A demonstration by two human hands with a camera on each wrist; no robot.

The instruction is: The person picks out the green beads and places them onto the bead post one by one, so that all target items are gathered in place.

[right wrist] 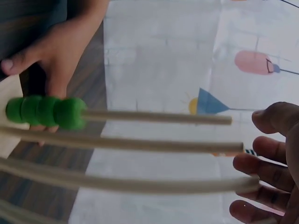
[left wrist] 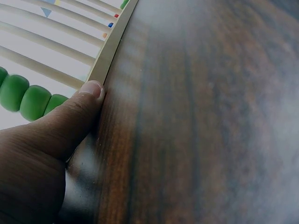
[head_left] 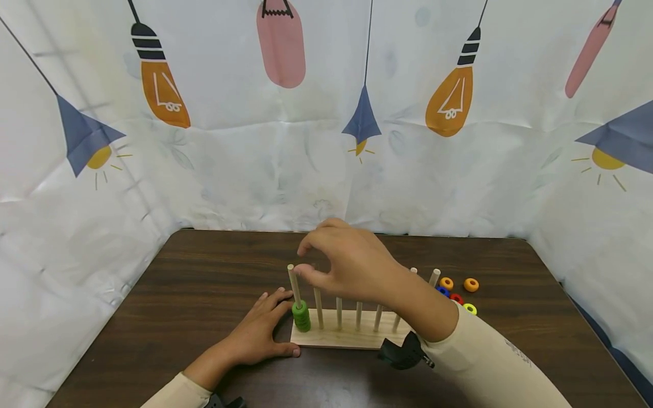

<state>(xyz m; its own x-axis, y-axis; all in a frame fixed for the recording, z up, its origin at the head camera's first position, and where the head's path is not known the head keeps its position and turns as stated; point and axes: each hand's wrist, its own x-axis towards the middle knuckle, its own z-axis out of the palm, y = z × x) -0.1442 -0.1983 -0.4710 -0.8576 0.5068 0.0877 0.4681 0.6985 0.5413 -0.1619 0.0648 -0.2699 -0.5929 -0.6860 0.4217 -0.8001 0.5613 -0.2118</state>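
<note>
A wooden peg stand (head_left: 352,339) rests on the table with a row of upright pegs. Several green beads (head_left: 301,318) are stacked at the foot of its leftmost peg. My left hand (head_left: 257,331) holds the stand's left end, the thumb (left wrist: 77,109) at the front edge and the fingers round the far side. Above the stand, my right hand (head_left: 352,263) hovers beside the top of the leftmost peg (right wrist: 159,117). Its thumb (right wrist: 273,116) and fingers are apart with nothing between them. The right hand and forearm hide the tops of the middle pegs.
Loose beads lie past the stand's right end: orange (head_left: 475,288), blue (head_left: 441,290), red (head_left: 457,296) and yellow (head_left: 473,312). The dark wooden table (head_left: 153,323) ends at a white printed curtain (head_left: 229,175) behind and on both sides.
</note>
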